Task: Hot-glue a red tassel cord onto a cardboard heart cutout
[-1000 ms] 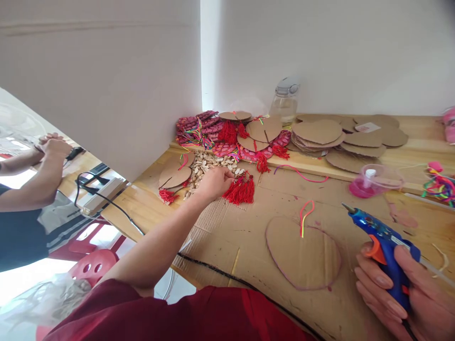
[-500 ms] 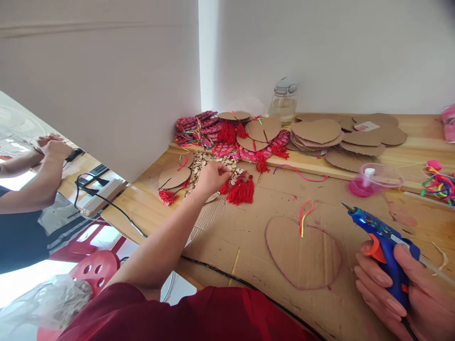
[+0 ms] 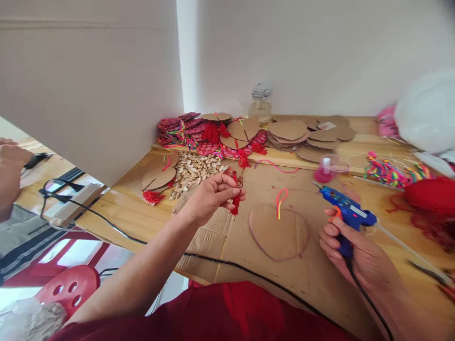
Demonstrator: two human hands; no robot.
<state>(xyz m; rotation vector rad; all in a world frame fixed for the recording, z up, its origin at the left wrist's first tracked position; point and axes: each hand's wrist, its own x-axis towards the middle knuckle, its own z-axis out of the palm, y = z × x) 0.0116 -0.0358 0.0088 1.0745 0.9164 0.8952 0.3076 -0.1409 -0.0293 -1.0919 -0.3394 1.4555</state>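
Observation:
My left hand (image 3: 218,196) is closed, thumb against fingers, on a red tassel (image 3: 234,208) with a thin brown cord; the fingers partly hide it. My right hand (image 3: 355,248) grips a blue glue gun (image 3: 346,206), its nozzle pointing left and a clear glue stick out of its back. Between the hands a cardboard heart (image 3: 279,241) with a purple-pink edge lies flat on a cardboard sheet. A pink-and-yellow cord loop (image 3: 282,201) lies at its top notch. Behind my left hand spreads a pile of beige shell-like pieces (image 3: 195,168).
Cardboard hearts (image 3: 287,129) are stacked on the back ledge beside pink decorated hearts (image 3: 177,128) and a bottle (image 3: 260,104). A cup of pink liquid (image 3: 336,163), colourful cords (image 3: 391,173) and red yarn (image 3: 430,199) lie right. A black cable (image 3: 241,267) crosses the front.
My left hand has come away from the shell pile toward me and the heart, with the red tassel. The view has turned right, showing the red yarn. My right hand still holds the glue gun.

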